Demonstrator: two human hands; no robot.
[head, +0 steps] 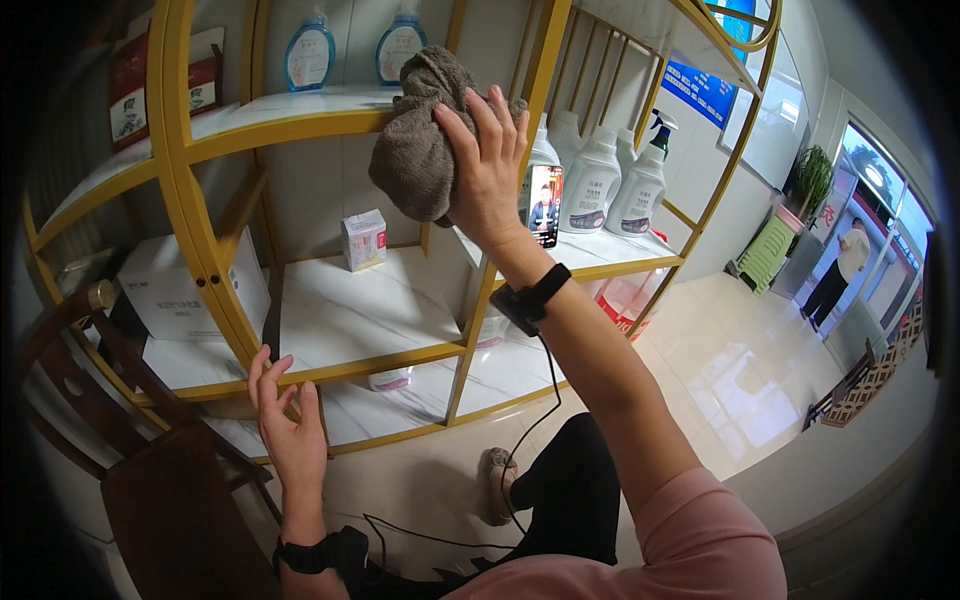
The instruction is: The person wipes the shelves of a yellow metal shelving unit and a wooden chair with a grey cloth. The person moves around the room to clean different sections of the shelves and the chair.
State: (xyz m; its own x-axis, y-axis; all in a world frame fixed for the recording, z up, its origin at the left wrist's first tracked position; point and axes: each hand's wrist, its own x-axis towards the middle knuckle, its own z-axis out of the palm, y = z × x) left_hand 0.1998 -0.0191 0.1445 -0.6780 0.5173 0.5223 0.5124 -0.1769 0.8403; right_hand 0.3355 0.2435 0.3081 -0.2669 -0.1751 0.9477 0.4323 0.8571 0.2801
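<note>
My right hand (487, 165) grips a bunched grey-brown cloth (416, 150) at the right end of the gold-framed upper shelf (300, 124), beside an upright post. Two blue bottles with pale labels, one at the left (309, 56) and one just behind the cloth (401, 49), stand on that shelf. My left hand (289, 420) is raised with fingers apart near the front rail of the lower shelf (367, 315); nothing is in it. A small white and pink box (364, 240) sits on the lower shelf. Part of the cloth's contact with the frame is hidden.
Right of the post stand a lit phone (545, 206), several white jugs (592, 184) and a spray bottle (661, 131). A white carton (176, 289) is at left, behind a wooden chair (172, 502). Cables hang from my wrists. A person (844, 262) stands near the far doorway.
</note>
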